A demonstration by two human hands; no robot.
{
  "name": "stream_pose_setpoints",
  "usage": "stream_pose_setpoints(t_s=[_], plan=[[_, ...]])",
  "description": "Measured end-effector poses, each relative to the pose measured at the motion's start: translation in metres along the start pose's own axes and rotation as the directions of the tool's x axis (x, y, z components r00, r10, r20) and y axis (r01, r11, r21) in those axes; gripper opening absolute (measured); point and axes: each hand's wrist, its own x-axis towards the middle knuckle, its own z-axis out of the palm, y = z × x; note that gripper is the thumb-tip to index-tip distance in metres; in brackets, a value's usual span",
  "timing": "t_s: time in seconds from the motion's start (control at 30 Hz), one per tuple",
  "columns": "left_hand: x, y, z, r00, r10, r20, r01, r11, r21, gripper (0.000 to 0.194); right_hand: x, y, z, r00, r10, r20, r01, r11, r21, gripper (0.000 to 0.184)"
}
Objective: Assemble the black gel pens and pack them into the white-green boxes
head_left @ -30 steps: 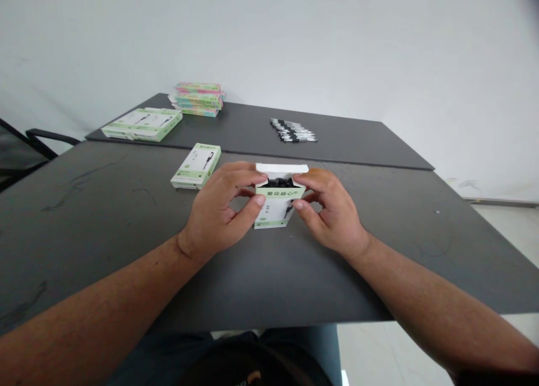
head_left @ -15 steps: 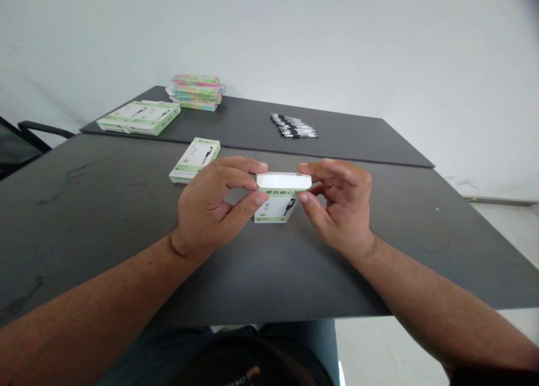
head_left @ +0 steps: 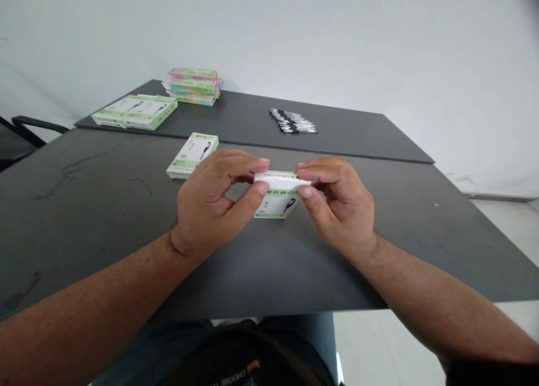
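A small white and green box (head_left: 275, 200) stands on the dark table (head_left: 105, 217) in front of me. My left hand (head_left: 213, 203) pinches its top left corner between thumb and forefinger. My right hand (head_left: 339, 203) pinches the top right corner the same way. The white lid flap (head_left: 278, 178) lies folded down over the top of the box, under both forefingers. What is inside the box is hidden.
A closed box of the same kind (head_left: 192, 154) lies flat behind my left hand. On the rear table (head_left: 357, 136) are a row of flat boxes (head_left: 135, 111), a stack of coloured boxes (head_left: 193, 86) and several black pens (head_left: 293, 122). A chair arm (head_left: 31, 128) shows at left.
The lid flap, upright with black contents showing a second ago, has been folded down over the box top. Both hands have closed in on the top corners.
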Motion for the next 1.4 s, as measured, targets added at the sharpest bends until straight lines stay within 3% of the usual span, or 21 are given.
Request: stream_pose_setpoints(t_s=[0.8, 1.17, 1.4], plan=[[0.006, 0.001, 0.005, 1.0, -0.028, 0.004, 0.028, 0.999, -0.025, 0.014, 0.009, -0.008, -0.001, 0.984, 0.177, 0.001, -0.177, 0.984, 0.03, 0.007], [0.004, -0.002, 0.001, 0.998, 0.041, 0.046, -0.04, 0.999, -0.02, 0.013, 0.008, -0.003, -0.003, 1.0, -0.005, 0.006, 0.005, 1.0, 0.029, 0.012], [0.002, -0.01, -0.006, 0.988, 0.092, 0.122, -0.097, 0.994, 0.039, 0.015, 0.007, 0.005, -0.008, 0.981, -0.187, 0.054, 0.193, 0.974, -0.12, 0.017]])
